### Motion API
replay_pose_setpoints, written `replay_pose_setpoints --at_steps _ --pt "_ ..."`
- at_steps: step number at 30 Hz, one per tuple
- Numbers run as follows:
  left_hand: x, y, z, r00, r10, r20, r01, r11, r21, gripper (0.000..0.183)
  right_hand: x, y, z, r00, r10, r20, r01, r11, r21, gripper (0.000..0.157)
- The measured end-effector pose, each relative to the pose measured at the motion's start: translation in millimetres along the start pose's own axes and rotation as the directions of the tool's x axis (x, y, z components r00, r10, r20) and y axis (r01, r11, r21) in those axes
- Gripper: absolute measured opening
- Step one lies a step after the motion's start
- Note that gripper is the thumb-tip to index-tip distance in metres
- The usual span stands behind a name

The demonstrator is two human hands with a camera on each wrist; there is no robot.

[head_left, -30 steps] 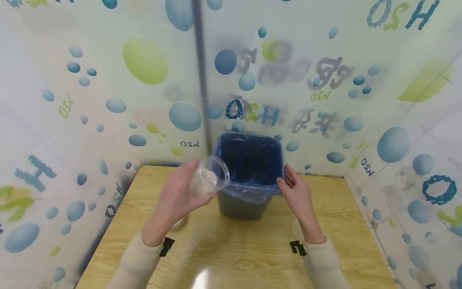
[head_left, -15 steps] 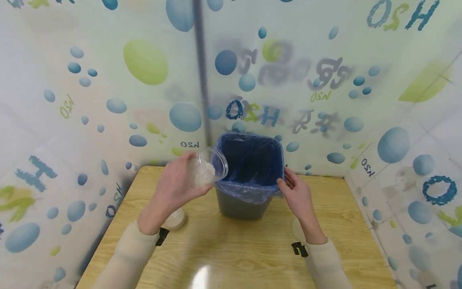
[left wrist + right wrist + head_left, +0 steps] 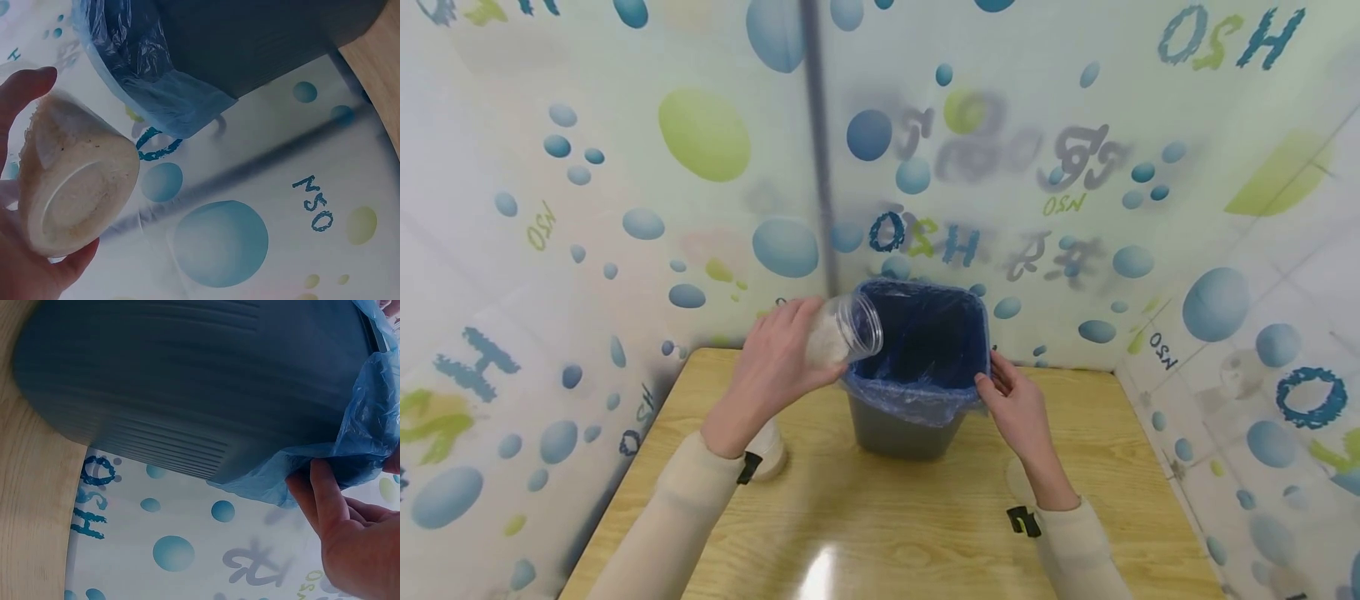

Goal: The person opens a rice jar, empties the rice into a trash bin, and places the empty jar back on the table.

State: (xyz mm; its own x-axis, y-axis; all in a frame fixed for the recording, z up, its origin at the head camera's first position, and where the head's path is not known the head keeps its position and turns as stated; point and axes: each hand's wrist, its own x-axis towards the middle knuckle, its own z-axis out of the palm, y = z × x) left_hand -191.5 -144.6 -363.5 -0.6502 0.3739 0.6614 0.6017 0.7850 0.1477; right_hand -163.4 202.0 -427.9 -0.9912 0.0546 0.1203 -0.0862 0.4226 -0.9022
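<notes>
My left hand (image 3: 778, 350) grips a clear plastic jar (image 3: 833, 335) holding white grainy stuff. The jar lies tipped on its side, its open mouth turned right and overlapping the left rim of a grey trash can (image 3: 902, 433). In the left wrist view the jar's base (image 3: 78, 197) faces the camera, and pale grains fill it up to an uneven slope. A blue trash bag (image 3: 917, 404) lines the can and folds over its rim. My right hand (image 3: 1018, 408) pinches the bagged rim on the right side, thumb on top and fingers (image 3: 325, 494) outside against the bag.
The can stands on a wooden table (image 3: 880, 525) close to the back wall sheet. A round whitish thing (image 3: 769, 454) sits at left, partly hidden by my left wrist. A pale disc (image 3: 1017, 479) lies beside my right wrist. Bubble-printed sheets (image 3: 700, 133) enclose the table.
My left hand has raised the jar and tipped it further, its mouth now overlapping the can's rim. More of the round whitish thing shows. My right hand has stayed put.
</notes>
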Motion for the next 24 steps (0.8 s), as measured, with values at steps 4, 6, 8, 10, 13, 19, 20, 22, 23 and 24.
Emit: replay_pose_setpoints --at_steps 4,6,8,10,13,19,20,22,23,24 --pt "3.8 -0.9 3.4 1.0 0.02 -0.018 -0.02 1.0 0.002 0.092 -0.3 -0.6 -0.2 1.0 -0.004 -0.003 0.004 1.0 0.002 0.059" --pt "5.1 -0.9 4.7 0.999 0.027 -0.017 -0.027 1.0 0.009 0.093 -0.3 -0.8 -0.1 1.0 -0.004 -0.007 0.004 1.0 0.001 0.059" --pt "6.4 -0.5 5.8 0.999 0.033 -0.015 -0.033 0.999 0.017 0.095 -0.3 -0.9 -0.1 1.0 -0.005 -0.011 0.005 1.0 -0.002 0.058" --pt "7.5 0.0 6.8 0.999 0.038 -0.009 -0.038 0.999 0.03 0.097 -0.2 -0.3 -0.1 1.0 -0.009 -0.012 0.009 1.0 -0.006 0.058" --pt "9.2 0.7 7.9 0.999 0.046 -0.009 -0.046 0.998 0.049 0.097 0.0 0.5 0.2 1.0 -0.012 -0.012 0.012 1.0 -0.006 0.058" --pt "12.5 1.6 11.3 0.998 0.063 -0.001 -0.062 0.995 0.079 0.097 0.3 0.6 0.6 1.0 -0.013 -0.014 0.012 1.0 -0.012 0.058" --pt "12.8 1.8 11.8 0.998 0.067 0.0 -0.067 0.994 0.084 0.097 0.4 0.4 0.7 1.0 -0.012 -0.016 0.012 1.0 -0.016 0.058" --pt "13.4 2.0 12.9 0.997 0.077 0.002 -0.077 0.993 0.092 0.098 0.3 -0.1 0.8 1.0 -0.017 -0.018 0.016 1.0 -0.022 0.057" --pt "13.8 2.0 13.5 0.997 0.082 0.002 -0.082 0.992 0.097 0.097 0.4 -0.3 0.9 1.0 -0.018 -0.019 0.018 1.0 -0.025 0.056" --pt "14.1 1.8 14.1 0.996 0.089 -0.001 -0.089 0.991 0.101 0.097 0.6 0.1 1.2 1.0 -0.019 -0.019 0.018 0.999 -0.028 0.056"
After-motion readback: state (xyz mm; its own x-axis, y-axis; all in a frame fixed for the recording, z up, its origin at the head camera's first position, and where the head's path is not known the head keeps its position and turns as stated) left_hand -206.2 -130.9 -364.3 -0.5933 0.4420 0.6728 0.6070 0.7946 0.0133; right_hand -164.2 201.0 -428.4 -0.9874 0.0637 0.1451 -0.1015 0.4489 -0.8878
